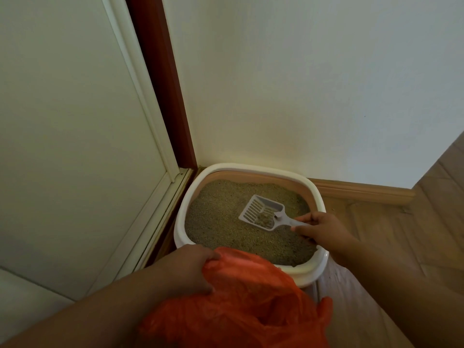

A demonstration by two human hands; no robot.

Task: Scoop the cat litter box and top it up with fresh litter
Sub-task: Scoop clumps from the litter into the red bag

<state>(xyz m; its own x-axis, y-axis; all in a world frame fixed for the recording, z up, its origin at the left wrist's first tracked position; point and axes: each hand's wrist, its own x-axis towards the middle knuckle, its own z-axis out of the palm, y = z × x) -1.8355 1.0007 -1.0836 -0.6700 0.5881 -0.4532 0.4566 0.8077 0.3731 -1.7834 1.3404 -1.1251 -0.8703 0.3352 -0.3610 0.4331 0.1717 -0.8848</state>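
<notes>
Door (62,121): far left, closed panel beside a dark red frame; the box sits in the corner it makes with the wall.
Left hand (185,268): low centre-left, fingers closed on the upper edge of the bag.
Bag (241,302): orange plastic, crumpled, held just before the near rim of the box and overlapping it; a dark fold near the middle may be the mouth, but I cannot tell how far it is open.
Box (193,194): white rim, tan inner wall, on the floor; litter (216,217) fills it, roughly level.
Scoop (263,212): slotted grey head over the litter right of centre, a small clump lying at the heel of the head; long axis runs from head at upper left to handle at lower right.
Right hand (319,227): fingers pinched on the handle end, over the right rim.
Key relation: the bag lies below and left of the scoop head, towards the person; the left hand is nearer the bag, the right alone carries the load.
Hidden: near rim behind the bag; handle tip inside the fingers; bag bottom cut off by the frame; no fresh litter supply in view.
</notes>
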